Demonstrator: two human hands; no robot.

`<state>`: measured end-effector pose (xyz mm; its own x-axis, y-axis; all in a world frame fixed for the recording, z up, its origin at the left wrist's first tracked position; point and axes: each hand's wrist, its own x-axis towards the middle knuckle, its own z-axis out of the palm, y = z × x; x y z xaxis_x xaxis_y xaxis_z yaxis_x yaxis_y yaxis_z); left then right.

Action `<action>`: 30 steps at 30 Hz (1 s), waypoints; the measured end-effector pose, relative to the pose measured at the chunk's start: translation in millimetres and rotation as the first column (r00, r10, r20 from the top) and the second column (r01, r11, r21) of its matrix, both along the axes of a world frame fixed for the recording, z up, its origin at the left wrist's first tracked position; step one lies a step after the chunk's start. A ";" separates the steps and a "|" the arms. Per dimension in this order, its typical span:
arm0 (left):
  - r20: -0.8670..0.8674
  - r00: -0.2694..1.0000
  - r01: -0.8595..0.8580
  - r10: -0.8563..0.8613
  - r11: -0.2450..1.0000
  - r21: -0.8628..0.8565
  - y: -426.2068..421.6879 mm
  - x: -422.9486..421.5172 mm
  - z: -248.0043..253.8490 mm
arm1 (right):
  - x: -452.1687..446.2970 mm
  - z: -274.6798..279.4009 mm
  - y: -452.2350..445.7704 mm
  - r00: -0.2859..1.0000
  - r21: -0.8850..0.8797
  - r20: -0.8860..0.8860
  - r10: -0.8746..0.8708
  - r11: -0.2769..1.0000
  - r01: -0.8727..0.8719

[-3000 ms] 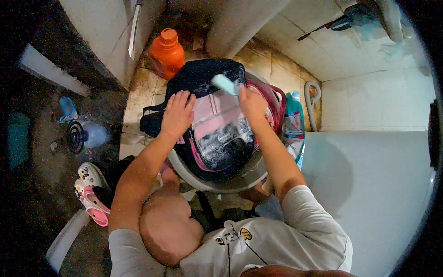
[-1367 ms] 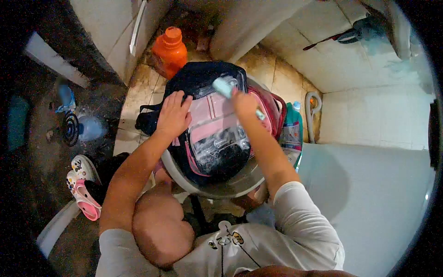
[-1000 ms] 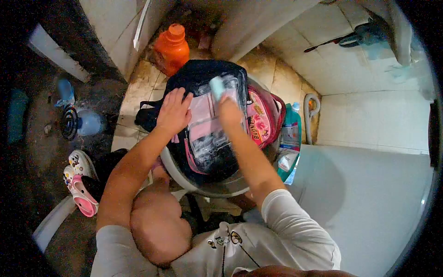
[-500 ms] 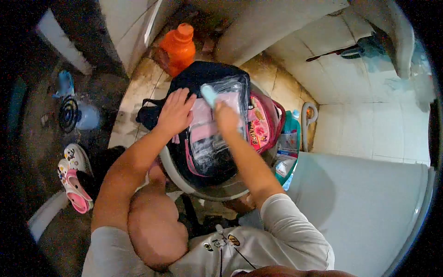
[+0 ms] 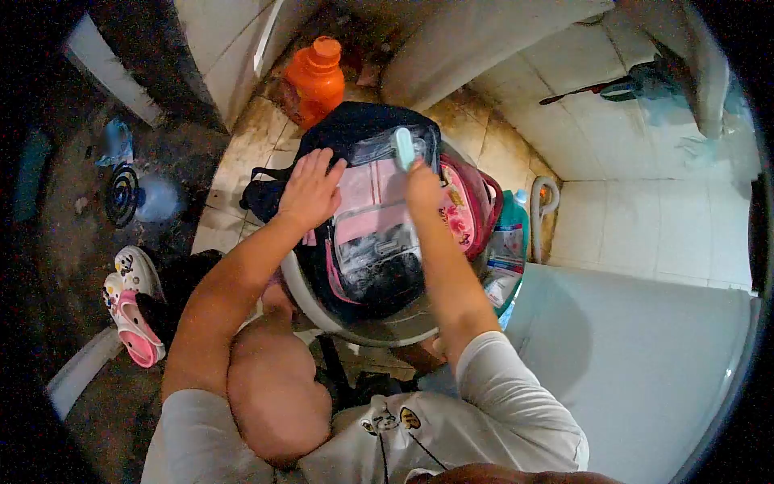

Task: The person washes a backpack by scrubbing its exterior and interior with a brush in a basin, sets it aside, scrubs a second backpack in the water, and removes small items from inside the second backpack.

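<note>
I have the left hand lying flat, fingers slightly spread, on the dark-and-pink backpack, which sits in a round tub; my right hand grips a pale mint brush at the backpack's upper part. From this far off, I judge the backpack soft, slippery under its whitish film, and heavy if soaked; its black strap should give the surest hold. I count one backpack, one brush, one tub, one red-pink bag beside the backpack, one orange bottle.
</note>
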<state>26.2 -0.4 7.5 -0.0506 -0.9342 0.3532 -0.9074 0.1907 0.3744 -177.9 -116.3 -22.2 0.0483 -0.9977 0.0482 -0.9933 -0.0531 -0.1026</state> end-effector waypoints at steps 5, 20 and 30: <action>-0.021 1.000 0.017 -0.015 0.994 0.109 0.2 2.6 -5.8 | 49.8 6.1 61.8 0.975 0.267 0.223 0.024 0.960 -0.085; 0.079 0.966 -0.256 0.246 0.954 0.159 -36.2 10.9 35.0 | 3.2 36.6 91.6 0.714 0.047 0.686 0.140 0.971 -0.235; 0.220 0.963 -0.163 0.156 0.986 0.014 -33.3 -0.8 35.5 | 37.3 87.3 87.8 0.806 0.024 0.508 0.303 0.931 -0.364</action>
